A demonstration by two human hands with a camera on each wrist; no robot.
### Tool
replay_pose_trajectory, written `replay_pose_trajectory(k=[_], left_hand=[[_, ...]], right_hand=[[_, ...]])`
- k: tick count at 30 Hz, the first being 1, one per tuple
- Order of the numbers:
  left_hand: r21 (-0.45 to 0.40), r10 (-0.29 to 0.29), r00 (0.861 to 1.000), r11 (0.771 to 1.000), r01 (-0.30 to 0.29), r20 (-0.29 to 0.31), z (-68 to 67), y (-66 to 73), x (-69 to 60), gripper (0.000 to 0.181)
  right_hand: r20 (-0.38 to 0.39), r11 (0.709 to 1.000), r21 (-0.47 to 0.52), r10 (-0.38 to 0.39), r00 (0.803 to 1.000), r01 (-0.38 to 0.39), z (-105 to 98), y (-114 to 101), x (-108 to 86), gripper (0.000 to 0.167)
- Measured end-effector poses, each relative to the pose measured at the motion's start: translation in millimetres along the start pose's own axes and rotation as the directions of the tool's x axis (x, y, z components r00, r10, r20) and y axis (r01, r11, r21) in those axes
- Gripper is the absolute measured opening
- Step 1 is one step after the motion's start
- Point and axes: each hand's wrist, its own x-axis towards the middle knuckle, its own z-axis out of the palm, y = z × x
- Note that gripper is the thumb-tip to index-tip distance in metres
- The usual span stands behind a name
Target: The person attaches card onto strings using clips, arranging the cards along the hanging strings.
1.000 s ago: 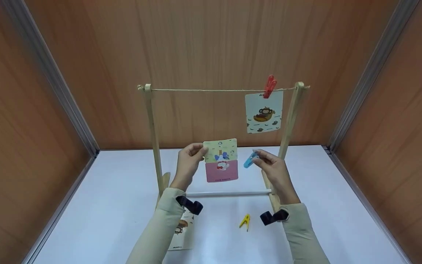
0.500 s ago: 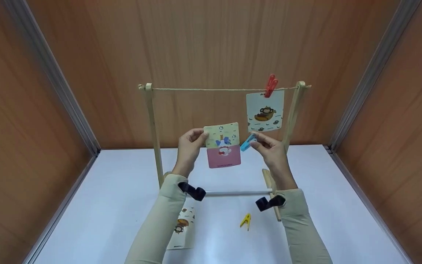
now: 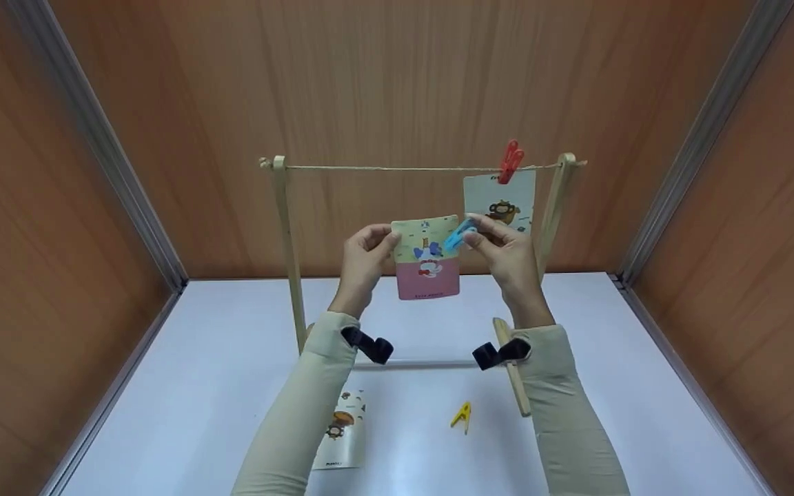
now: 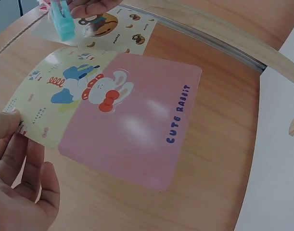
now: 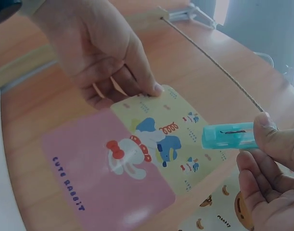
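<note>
My left hand (image 3: 362, 265) pinches the upper left edge of a yellow and pink card (image 3: 428, 279), held upright below the string (image 3: 383, 168). In the left wrist view the card (image 4: 132, 120) reads "CUTE RABBIT" and bends slightly. Between thumb and fingers my right hand (image 3: 511, 269) pinches a blue clothespin (image 3: 459, 235), which overlaps the card's upper right corner in the head view. The right wrist view shows the clothespin (image 5: 228, 136) in front of the card; whether they touch I cannot tell. A red clothespin (image 3: 511, 162) holds a monkey card (image 3: 480, 191) on the string.
Wooden posts (image 3: 289, 255) stand at both ends of the string, joined low down by a white bar (image 3: 418, 365). On the white table (image 3: 218, 386) lie a yellow clothespin (image 3: 462, 416) and another monkey card (image 3: 342, 444), partly behind the left sleeve. Wood panels enclose the table.
Both hands have risen towards the string with the card and blue clothespin. The clothespin has moved left over the card's corner, and my right hand now covers part of the hanging card.
</note>
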Motion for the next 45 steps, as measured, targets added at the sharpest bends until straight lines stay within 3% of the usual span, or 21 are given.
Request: replay_pose_trajectory(k=[8, 17, 26, 45], left_hand=[[-0.046, 0.045, 0.999, 0.998, -0.046, -0.005, 1.6, 12.0, 6.0, 0.021], [-0.068, 0.091, 0.996, 0.993, -0.091, -0.009, 6.0, 26.2, 10.8, 0.021], [-0.09, 0.095, 0.995, 0.991, -0.097, -0.025, 6.6, 33.4, 14.9, 0.023], [-0.074, 0.11, 0.993, 0.991, -0.113, -0.044, 11.0, 45.2, 17.1, 0.023]], right_hand=[[-0.03, 0.999, 0.026, -0.04, 0.999, 0.041, 3, -15, 6.8, 0.038], [-0.07, 0.996, 0.084, -0.016, 0.997, 0.022, 10, -29, 15.2, 0.038], [-0.1, 0.989, 0.091, -0.104, 0.99, 0.113, 16, -40, 21.8, 0.034], [-0.152, 0.982, 0.073, -0.161, 0.975, 0.173, 22, -61, 31.5, 0.033]])
